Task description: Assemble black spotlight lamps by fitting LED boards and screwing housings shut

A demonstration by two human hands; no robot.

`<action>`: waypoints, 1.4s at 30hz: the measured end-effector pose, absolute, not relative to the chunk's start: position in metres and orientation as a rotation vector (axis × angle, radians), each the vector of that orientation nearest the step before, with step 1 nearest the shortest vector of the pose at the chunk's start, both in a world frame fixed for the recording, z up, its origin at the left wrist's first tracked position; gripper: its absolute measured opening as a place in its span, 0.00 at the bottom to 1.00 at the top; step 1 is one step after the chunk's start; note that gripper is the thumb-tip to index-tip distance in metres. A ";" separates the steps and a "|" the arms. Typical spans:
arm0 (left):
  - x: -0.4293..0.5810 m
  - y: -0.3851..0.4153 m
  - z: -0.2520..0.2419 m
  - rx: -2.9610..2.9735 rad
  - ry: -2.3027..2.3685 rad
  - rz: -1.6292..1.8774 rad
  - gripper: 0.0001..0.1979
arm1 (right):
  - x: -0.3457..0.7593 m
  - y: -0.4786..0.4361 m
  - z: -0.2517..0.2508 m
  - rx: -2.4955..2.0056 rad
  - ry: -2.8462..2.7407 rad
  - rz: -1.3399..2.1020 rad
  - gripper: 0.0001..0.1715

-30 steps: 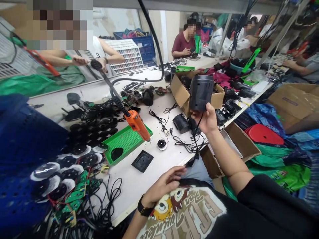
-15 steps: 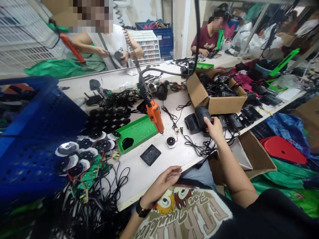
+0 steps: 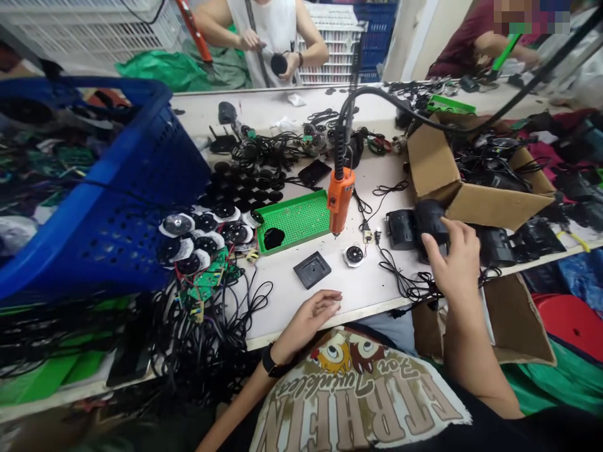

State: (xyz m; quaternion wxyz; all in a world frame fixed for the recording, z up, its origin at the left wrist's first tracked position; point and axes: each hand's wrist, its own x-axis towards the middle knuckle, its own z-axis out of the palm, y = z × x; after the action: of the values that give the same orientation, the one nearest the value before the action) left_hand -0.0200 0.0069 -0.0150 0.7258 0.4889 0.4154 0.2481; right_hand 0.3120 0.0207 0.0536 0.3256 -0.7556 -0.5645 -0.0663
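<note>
My right hand [image 3: 456, 257] has its thumb and fingers spread just in front of a black plastic housing [image 3: 431, 220]; nothing shows between them. That piece leans among other housings, beside a second black housing [image 3: 401, 229] on its left. My left hand [image 3: 315, 314] is at the table's front edge with fingers loosely stretched, holding nothing. In front of it lie a black square plastic base [image 3: 312, 270] and a small round black-and-white part [image 3: 353, 255] wired to a little circuit board [image 3: 368, 236]. An orange electric screwdriver [image 3: 340, 198] hangs above the table, tip down.
A green perforated tray [image 3: 301, 221] holds small screws and a black patch. To the left are a blue basket [image 3: 108, 182], round parts with green circuit boards [image 3: 207, 276] and tangled cables. An open cardboard box [image 3: 490, 204] stands at right. A co-worker [image 3: 268, 44] handles a black part across the table.
My right hand has let go of the black housing and its fingers have spread. The camera view has turned left and downward. My left hand stays near the table edge.
</note>
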 end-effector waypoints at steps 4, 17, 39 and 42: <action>-0.031 0.014 -0.019 1.098 1.069 0.750 0.24 | 0.261 0.030 0.034 -1.711 -1.870 0.174 0.31; -0.029 0.018 -0.012 1.193 1.066 0.921 0.25 | 0.203 0.062 -0.004 -1.429 -1.926 0.926 0.33; -0.004 0.014 -0.004 0.829 0.962 1.062 0.23 | 0.173 0.034 0.022 -1.413 -1.610 0.856 0.19; -0.009 0.013 0.001 0.771 0.941 1.037 0.24 | 0.175 0.054 0.034 -1.358 -1.436 0.476 0.34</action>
State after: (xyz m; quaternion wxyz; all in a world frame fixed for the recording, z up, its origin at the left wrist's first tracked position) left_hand -0.0085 0.0133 0.0014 0.6971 0.3459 0.4221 0.4650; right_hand 0.1752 0.0537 0.0335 0.5265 -0.5679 -0.6006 0.1991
